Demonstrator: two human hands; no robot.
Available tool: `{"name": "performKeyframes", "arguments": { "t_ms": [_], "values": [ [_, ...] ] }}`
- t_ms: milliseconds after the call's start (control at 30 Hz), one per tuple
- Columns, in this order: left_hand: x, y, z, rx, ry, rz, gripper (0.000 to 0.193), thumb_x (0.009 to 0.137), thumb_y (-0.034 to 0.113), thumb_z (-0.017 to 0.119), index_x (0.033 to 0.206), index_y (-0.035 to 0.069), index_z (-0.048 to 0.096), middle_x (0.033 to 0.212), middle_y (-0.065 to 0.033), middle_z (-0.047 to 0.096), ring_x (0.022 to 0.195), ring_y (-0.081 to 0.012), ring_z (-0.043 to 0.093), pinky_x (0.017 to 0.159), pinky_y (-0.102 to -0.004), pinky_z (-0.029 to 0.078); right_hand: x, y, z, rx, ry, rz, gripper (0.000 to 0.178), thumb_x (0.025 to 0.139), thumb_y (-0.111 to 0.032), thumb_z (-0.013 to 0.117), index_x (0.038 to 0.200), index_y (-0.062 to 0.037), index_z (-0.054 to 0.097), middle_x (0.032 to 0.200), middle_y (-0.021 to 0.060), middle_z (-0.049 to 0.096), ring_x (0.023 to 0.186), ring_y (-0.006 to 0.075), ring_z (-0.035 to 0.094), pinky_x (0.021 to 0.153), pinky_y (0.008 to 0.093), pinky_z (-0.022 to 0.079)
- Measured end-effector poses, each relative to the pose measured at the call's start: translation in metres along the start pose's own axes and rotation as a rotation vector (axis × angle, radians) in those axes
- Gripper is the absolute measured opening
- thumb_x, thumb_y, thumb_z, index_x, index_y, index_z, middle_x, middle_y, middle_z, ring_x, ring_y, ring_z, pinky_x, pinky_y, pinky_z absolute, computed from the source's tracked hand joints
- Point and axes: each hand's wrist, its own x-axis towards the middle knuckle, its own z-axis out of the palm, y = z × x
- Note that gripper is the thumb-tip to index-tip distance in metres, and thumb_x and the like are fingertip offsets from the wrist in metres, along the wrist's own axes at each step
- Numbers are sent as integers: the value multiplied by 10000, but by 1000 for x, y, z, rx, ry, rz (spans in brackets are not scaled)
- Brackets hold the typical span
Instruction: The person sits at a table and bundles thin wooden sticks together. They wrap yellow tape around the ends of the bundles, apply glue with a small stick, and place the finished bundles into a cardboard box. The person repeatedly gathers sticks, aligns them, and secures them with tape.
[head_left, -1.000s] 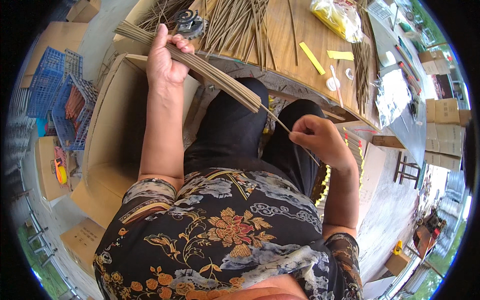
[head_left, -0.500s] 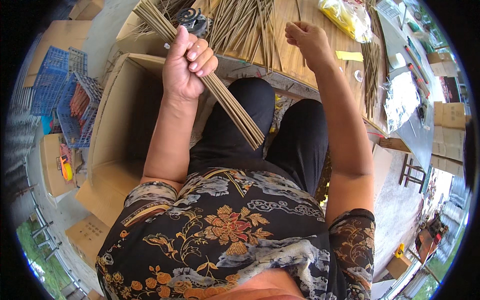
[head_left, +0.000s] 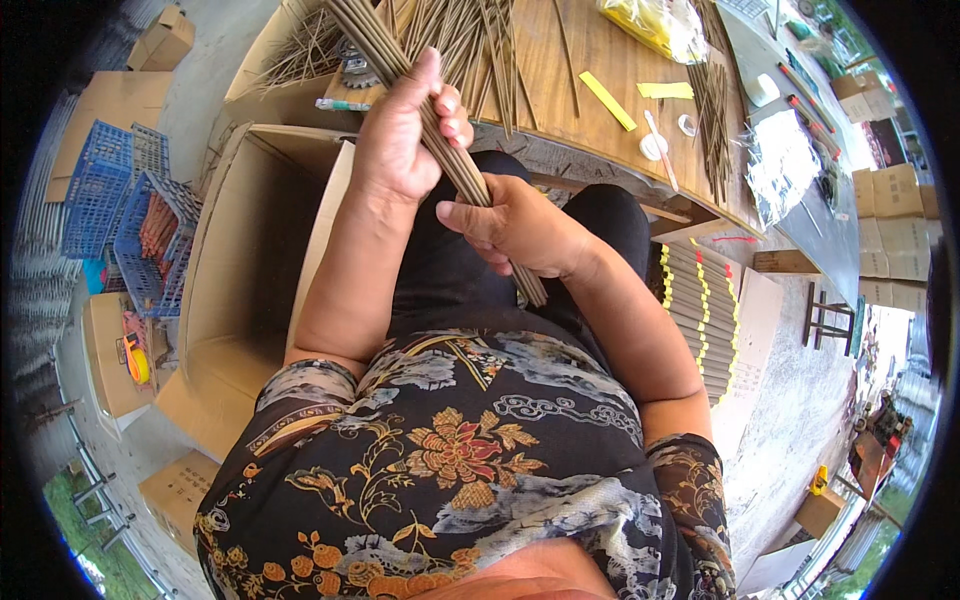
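Observation:
A bundle of thin brown incense sticks (head_left: 463,170) slants over my lap, its upper end to the left. My left hand (head_left: 400,150) is closed round the upper part, thumb lying up along the sticks. Lower down, my right hand (head_left: 530,225) wraps the same bundle, with the stick ends poking out below it. Loose sticks of the same kind (head_left: 497,65) lie on the wooden table (head_left: 560,130) beyond my hands. Two yellow paper strips, one slanted (head_left: 607,101) and one level (head_left: 665,90), lie to their right.
An open cardboard box (head_left: 240,240) stands at my left, with blue plastic crates (head_left: 100,190) past it. By my right knee sit stacked bundles with yellow bands (head_left: 690,320). A bag of yellow material (head_left: 655,25) and a white round lid-like piece (head_left: 653,148) are on the table.
My right hand has come from over the table down to the bundle and closed on its lower part. A slanted yellow strip and the banded bundles now show.

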Motion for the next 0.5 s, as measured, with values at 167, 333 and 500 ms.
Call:
{"name": "performKeyframes", "arguments": {
  "t_ms": [167, 333, 500],
  "values": [
    [7, 12, -5, -214, -173, -25, 327, 882, 320, 483, 655, 88, 446, 542, 18, 407, 421, -72, 368, 394, -206, 313, -20, 1, 4, 563, -255, 187, 334, 850, -247, 554, 599, -114, 379, 487, -59, 334, 355, 41, 315, 291, 187, 267],
    [1, 9, 6, -149, -102, -26, 333, 883, 312, 483, 638, 92, 430, 521, 22, 392, 397, -70, 350, 388, -207, 303, -28, 4, 6, 506, -226, 161, 299, 845, -240, 562, 638, -122, 382, 492, -59, 326, 348, 36, 309, 286, 181, 256],
    [-15, -7, 26, -175, -191, -79, 318, 892, 332, 458, 715, 68, 445, 588, -9, 425, 443, -97, 387, 437, -220, 346, -33, 2, 5, 637, -290, 139, 305, 838, -225, 571, 618, -120, 387, 485, -57, 335, 345, 36, 317, 285, 181, 257]
  ]
}}
